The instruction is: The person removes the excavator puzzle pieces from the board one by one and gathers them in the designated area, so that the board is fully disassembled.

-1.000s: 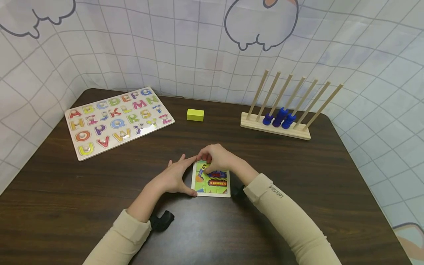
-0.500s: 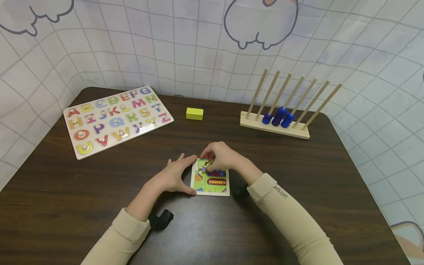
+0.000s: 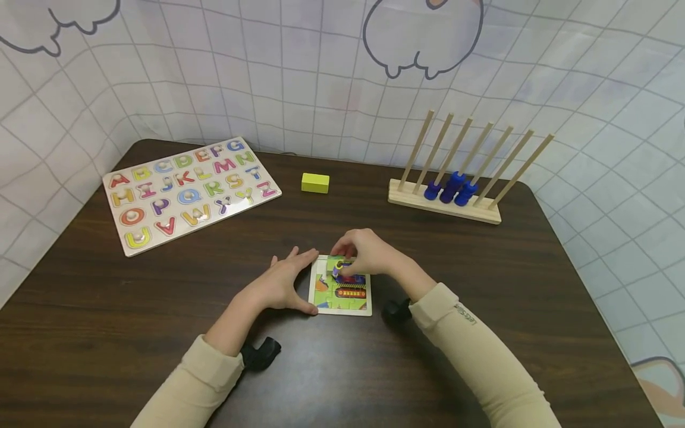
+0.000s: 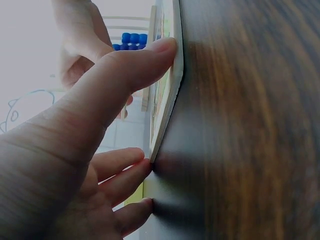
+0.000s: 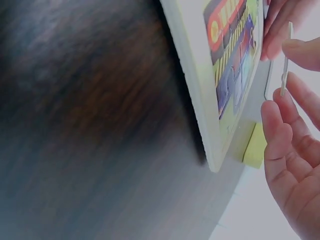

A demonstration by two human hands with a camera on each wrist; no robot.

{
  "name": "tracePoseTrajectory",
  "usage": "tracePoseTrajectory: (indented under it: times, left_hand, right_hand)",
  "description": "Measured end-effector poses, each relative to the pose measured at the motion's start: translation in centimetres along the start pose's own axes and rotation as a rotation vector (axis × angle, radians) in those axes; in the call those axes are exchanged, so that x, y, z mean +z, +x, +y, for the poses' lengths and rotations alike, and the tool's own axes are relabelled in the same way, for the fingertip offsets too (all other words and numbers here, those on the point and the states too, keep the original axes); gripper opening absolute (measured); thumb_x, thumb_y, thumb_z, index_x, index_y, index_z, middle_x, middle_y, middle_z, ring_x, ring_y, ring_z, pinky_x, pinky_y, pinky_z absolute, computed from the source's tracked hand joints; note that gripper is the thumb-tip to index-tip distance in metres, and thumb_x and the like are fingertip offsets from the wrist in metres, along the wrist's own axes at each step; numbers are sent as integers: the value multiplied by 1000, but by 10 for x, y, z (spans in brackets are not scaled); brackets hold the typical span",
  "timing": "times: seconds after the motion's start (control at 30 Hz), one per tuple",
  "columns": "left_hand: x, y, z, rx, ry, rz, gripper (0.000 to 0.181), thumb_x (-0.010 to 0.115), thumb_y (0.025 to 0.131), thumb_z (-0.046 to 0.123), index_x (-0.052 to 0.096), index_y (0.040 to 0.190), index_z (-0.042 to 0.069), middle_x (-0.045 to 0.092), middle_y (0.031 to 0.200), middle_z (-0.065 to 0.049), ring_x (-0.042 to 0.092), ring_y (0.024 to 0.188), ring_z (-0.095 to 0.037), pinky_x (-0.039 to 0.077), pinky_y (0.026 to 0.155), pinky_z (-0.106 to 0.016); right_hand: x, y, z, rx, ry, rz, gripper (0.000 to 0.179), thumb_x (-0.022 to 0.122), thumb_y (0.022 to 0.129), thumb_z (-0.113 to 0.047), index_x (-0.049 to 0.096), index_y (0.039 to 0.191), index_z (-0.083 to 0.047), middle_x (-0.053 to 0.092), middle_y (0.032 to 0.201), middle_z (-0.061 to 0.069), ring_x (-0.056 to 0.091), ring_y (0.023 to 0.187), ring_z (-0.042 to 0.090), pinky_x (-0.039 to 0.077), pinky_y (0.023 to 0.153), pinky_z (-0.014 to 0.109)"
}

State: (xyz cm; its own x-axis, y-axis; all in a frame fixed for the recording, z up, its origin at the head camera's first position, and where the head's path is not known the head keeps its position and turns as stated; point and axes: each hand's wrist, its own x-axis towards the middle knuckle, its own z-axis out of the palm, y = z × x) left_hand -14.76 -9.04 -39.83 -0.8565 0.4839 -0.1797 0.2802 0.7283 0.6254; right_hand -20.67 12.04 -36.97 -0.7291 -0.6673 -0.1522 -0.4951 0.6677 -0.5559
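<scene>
A small jigsaw puzzle [image 3: 348, 301] with a pale frame [image 5: 200, 100] lies on the table, its picture showing a tracked vehicle on green. My left hand [image 3: 279, 285] spans the frame's left side, thumb on the near corner and a fingertip at the far one, fingers extended. Thumb and fingers of my right hand [image 3: 371, 252] pinch a thin puzzle piece [image 5: 285, 65], seen edge-on in the right wrist view, above the puzzle's upper part. Beside it, the upper left shows pale bare backing. The right hand covers part of the top edge.
A wooden alphabet board [image 3: 125, 214] lies at the back left. A yellow block [image 3: 315, 183] sits behind the puzzle. At the back right stands a wooden peg rack [image 3: 444, 206] with blue beads on some rods. A patterned curtain [image 3: 332, 77] surrounds the table.
My right hand has moved slightly right with the pinched piece, uncovering pale backing at the puzzle's upper left. My left hand stays at the frame's left side.
</scene>
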Motion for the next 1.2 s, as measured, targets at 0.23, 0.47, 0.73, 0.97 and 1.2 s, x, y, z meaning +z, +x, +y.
tracePoseTrajectory:
  times: [0.23,0.47,0.73,0.97,1.2]
  left_hand:
    - [0,0,1,7,-10,9,103,85,60,36,30,143,7,29,147,-8,10,138,-31,4,104,-60]
    - [1,-1,0,7,-4,12,103,85,60,35,30,143,6,29,147,-8,10,138,-31,4,104,-60]
    - [4,1,-2,5,-9,20,103,86,59,33,31,142,5,30,147,-9,10,138,-32,5,104,-60]
    - [2,-1,-1,-1,0,18,104,86,59,34,31,143,7,29,147,-7,10,138,-30,4,105,-59]
    - [1,0,-1,-2,5,15,104,86,59,35,30,143,8,29,147,-7,10,138,-29,4,105,-59]
  right_hand:
    - [-3,-8,3,9,6,13,33,78,72,-16,68,102,-8,61,94,0,55,82,15,47,73,25]
    - [-5,-17,10,-18,15,39,32,78,71,-15,69,101,-8,61,92,-1,54,80,15,46,70,26]
    - [-13,-32,20,-4,20,71,32,77,72,-14,68,102,-7,62,92,0,55,80,18,48,71,31]
    - [-21,-47,29,5,12,122,30,76,71,-15,69,100,-9,63,94,0,55,80,16,48,72,33]
    - [-27,-61,39,8,12,148,30,76,71,-14,68,100,-8,64,91,0,56,79,17,48,72,36]
